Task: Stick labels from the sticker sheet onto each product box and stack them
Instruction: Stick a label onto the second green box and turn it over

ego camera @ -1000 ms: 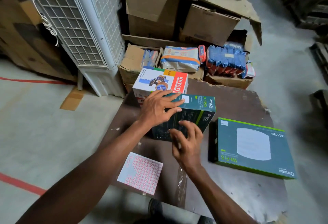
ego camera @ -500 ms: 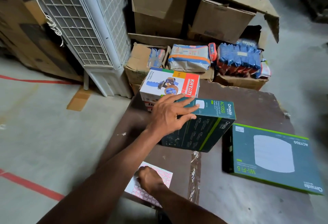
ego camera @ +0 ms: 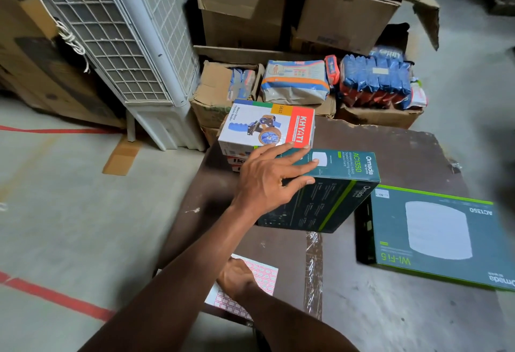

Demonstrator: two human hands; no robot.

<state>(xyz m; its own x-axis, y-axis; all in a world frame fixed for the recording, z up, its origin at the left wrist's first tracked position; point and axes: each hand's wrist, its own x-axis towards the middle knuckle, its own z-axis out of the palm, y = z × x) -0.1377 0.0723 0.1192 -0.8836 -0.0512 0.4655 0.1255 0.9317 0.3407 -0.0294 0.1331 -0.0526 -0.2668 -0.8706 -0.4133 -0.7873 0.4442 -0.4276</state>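
- The sticker sheet (ego camera: 259, 282), white with rows of red-edged labels, lies at the near edge of the brown tabletop (ego camera: 390, 310), partly under the right hand (ego camera: 237, 279).
- The right hand rests on the sheet with its fingers bent onto the labels; whether the grip has pinched a label cannot be told.
- The left hand (ego camera: 267, 181) lies spread on the upper left end of a dark green Omada AC1350 box (ego camera: 331, 195), fingers almost straight, thumb along the box's side, a flat steadying grip rather than a curl.
- That box stands tilted on the tabletop, its narrow face up.
- Just behind it, touching the left fingertips, sits a white Khyati tape dispenser box (ego camera: 267, 126) on top of other boxes.
- To the right, apart, a second, flat Omada Wi-Fi 5 box (ego camera: 434, 237) lies face up with a small white label at its corner.
- Beyond the tabletop are torn cardboard cartons (ego camera: 278, 3) holding blue packets (ego camera: 376, 78), and a white air cooler (ego camera: 125, 45) on the concrete floor (ego camera: 69, 212).
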